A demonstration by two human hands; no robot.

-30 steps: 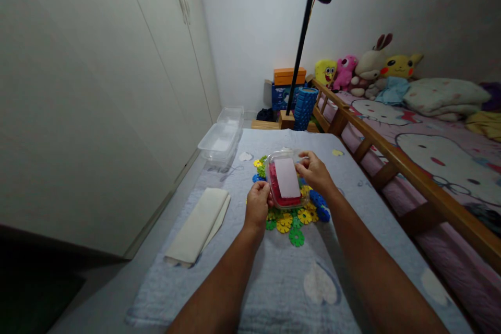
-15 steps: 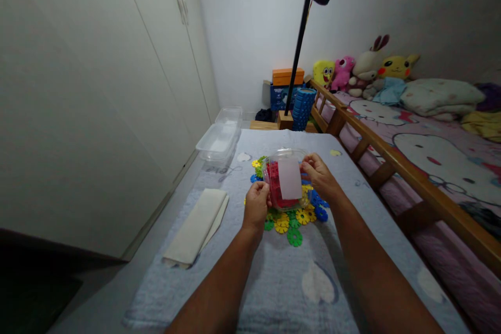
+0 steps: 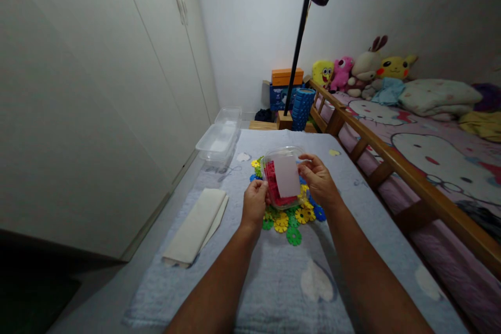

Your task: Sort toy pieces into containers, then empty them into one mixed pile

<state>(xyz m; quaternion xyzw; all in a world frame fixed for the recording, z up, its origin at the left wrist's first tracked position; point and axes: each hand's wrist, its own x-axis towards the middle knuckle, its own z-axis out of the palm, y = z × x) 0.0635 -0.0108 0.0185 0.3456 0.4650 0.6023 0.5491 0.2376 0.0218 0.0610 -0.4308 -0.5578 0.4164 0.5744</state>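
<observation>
A clear plastic box (image 3: 274,164) with red pieces inside and a white label on its lid is held up between both hands over the table. My left hand (image 3: 254,206) grips its near left corner. My right hand (image 3: 319,180) pinches its right edge. Under the box lies a pile of flower-shaped plastic discs (image 3: 291,216) in yellow, green and blue on the pale blue cloth (image 3: 274,276).
A folded cream cloth (image 3: 195,225) lies on the table's left. Two empty clear tubs (image 3: 219,138) stand at the far left corner. A wooden bed rail (image 3: 395,164) runs along the right, with plush toys (image 3: 364,69) behind. A black pole (image 3: 299,36) rises beyond the table.
The box has tilted and shifted slightly left and nearer between my hands; both hands kept their hold.
</observation>
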